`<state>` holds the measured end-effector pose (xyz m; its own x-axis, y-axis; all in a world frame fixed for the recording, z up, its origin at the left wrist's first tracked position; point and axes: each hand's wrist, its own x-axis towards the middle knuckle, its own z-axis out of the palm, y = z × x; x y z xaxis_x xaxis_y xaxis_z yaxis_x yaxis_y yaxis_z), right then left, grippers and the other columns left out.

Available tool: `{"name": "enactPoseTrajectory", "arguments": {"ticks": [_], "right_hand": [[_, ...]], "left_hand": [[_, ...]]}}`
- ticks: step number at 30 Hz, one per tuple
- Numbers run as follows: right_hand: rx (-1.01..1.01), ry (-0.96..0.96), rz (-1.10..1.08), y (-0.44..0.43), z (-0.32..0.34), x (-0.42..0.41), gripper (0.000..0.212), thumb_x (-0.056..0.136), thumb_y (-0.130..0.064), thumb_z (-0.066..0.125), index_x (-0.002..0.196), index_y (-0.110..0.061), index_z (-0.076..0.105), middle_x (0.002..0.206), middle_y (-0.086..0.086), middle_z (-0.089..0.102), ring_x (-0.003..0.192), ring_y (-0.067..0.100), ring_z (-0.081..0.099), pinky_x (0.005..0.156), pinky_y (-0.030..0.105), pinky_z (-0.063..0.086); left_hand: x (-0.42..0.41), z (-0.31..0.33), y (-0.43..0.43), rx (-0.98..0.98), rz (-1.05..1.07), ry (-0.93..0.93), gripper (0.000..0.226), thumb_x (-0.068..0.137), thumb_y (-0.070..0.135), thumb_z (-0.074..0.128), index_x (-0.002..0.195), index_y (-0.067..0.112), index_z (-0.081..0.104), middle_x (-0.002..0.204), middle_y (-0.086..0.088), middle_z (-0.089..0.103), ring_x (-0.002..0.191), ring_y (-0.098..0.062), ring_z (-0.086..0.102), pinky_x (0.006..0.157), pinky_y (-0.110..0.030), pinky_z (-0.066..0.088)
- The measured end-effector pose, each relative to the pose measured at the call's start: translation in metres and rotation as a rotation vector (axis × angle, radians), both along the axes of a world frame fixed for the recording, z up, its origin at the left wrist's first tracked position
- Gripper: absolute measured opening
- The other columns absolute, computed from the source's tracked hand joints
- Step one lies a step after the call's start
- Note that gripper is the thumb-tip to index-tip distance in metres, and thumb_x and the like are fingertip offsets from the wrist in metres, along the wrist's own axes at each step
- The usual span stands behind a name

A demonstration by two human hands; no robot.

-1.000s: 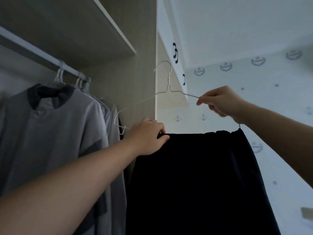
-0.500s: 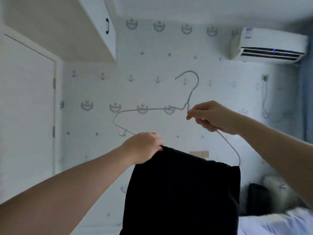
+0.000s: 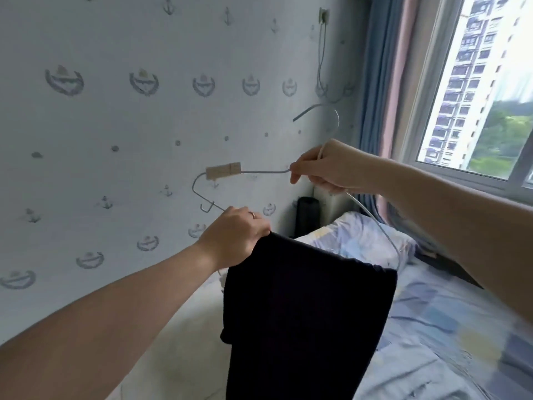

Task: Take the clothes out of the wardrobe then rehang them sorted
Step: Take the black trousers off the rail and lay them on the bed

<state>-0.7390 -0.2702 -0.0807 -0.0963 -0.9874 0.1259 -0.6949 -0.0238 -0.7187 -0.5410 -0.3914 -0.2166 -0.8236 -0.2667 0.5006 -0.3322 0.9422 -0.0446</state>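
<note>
The black folded garment (image 3: 305,313) hung over the bottom bar of a thin white wire hanger (image 3: 268,171). It was held up in the air above the bed with the pale patchwork cover (image 3: 432,313), with no wardrobe in view. The left hand (image 3: 235,236) was curled round the garment's top left corner, just beside the hanger's small side hook. The right hand (image 3: 326,166) pinched the wire at the neck, below the big hook.

The main risk seemed to be slippage. The garment's top edge sloped down to the right, and smooth wire gives cloth little hold. If the left hand let go early, the fabric would likely slide to the low end and drop in a heap on the bed. A light pinch at the neck might also let the hanger swing or twist. The small side hook sat close to the cloth and could snag it as it was pulled free.
</note>
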Motion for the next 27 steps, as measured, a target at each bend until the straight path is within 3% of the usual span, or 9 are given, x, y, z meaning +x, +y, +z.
{"name": "enactPoseTrajectory", "arguments": {"ticks": [3,6,10,13,15,19,21,23,27], "right_hand": [[0.061,0.097,-0.106,0.014,-0.006,-0.042,0.026,0.095,-0.028,0.063,0.083,-0.007,0.073,0.047,0.001,0.042,0.04,0.017,0.027,0.04,0.023,0.024],[0.13,0.077,-0.226,0.031,-0.012,-0.087,0.026,0.094,-0.027,0.064,0.085,-0.004,0.073,0.046,0.001,0.04,0.039,0.016,0.025,0.043,0.025,0.02],[0.146,-0.011,-0.379,0.046,-0.024,-0.121,0.027,0.094,-0.025,0.063,0.089,-0.001,0.073,0.048,0.002,0.039,0.039,0.014,0.024,0.042,0.023,0.017],[0.156,-0.024,-0.503,0.059,-0.033,-0.134,0.028,0.094,-0.027,0.064,0.088,-0.001,0.074,0.05,0.002,0.04,0.04,0.014,0.025,0.042,0.022,0.019],[0.171,-0.035,-0.58,0.069,-0.042,-0.139,0.027,0.093,-0.028,0.065,0.084,-0.004,0.075,0.05,0.001,0.04,0.041,0.013,0.026,0.042,0.022,0.019],[0.19,-0.05,-0.703,0.089,-0.057,-0.143,0.028,0.094,-0.029,0.064,0.087,-0.005,0.075,0.049,-0.002,0.04,0.041,0.013,0.027,0.039,0.022,0.022],[0.192,-0.055,-0.749,0.1,-0.063,-0.146,0.028,0.093,-0.029,0.065,0.088,-0.003,0.075,0.048,-0.002,0.04,0.04,0.013,0.027,0.039,0.023,0.023],[0.183,-0.064,-0.803,0.115,-0.072,-0.151,0.025,0.092,-0.029,0.067,0.089,-0.006,0.076,0.049,-0.001,0.041,0.041,0.013,0.029,0.039,0.023,0.024],[0.088,-0.093,-0.97,0.167,-0.101,-0.17,0.016,0.088,-0.022,0.072,0.092,-0.007,0.075,0.06,0.003,0.058,0.05,0.015,0.043,0.043,0.022,0.035]], "left_hand": [[-0.038,-0.013,-0.023,-0.098,-0.081,0.06,0.005,0.089,0.014,0.068,0.091,0.019,0.069,0.088,0.005,0.067,0.087,-0.023,0.059,0.077,-0.034,0.039],[-0.07,-0.022,-0.048,-0.251,-0.139,0.116,0.012,0.083,0.011,0.076,0.089,0.019,0.071,0.093,0.003,0.065,0.087,-0.024,0.058,0.072,-0.034,0.038],[-0.129,-0.034,-0.061,-0.362,-0.265,0.179,0.008,0.089,0.016,0.066,0.086,0.019,0.073,0.092,0.0,0.06,0.08,-0.025,0.055,0.066,-0.038,0.042],[-0.177,-0.037,-0.064,-0.38,-0.344,0.244,0.019,0.093,0.025,0.057,0.08,0.016,0.067,0.092,-0.003,0.061,0.076,-0.028,0.057,0.063,-0.04,0.043],[-0.204,-0.033,-0.06,-0.309,-0.37,0.294,0.015,0.092,0.032,0.063,0.089,0.017,0.063,0.102,-0.004,0.062,0.085,-0.029,0.058,0.068,-0.042,0.044],[-0.262,-0.031,-0.04,-0.077,-0.515,0.257,0.04,0.09,0.048,0.061,0.113,0.016,0.055,0.12,-0.004,0.061,0.102,-0.028,0.057,0.081,-0.044,0.047],[-0.291,-0.038,-0.022,0.144,-0.673,0.126,0.041,0.095,0.052,0.047,0.1,0.013,0.059,0.098,-0.005,0.068,0.086,-0.03,0.064,0.074,-0.046,0.053],[-0.317,-0.049,-0.003,0.331,-0.776,0.068,0.045,0.098,0.05,0.037,0.083,0.011,0.055,0.074,-0.003,0.063,0.069,-0.029,0.06,0.066,-0.043,0.051],[-0.354,-0.063,0.035,0.459,-0.898,0.101,0.034,0.101,0.03,0.05,0.071,0.017,0.044,0.063,0.007,0.046,0.062,-0.023,0.045,0.063,-0.038,0.042]]}}
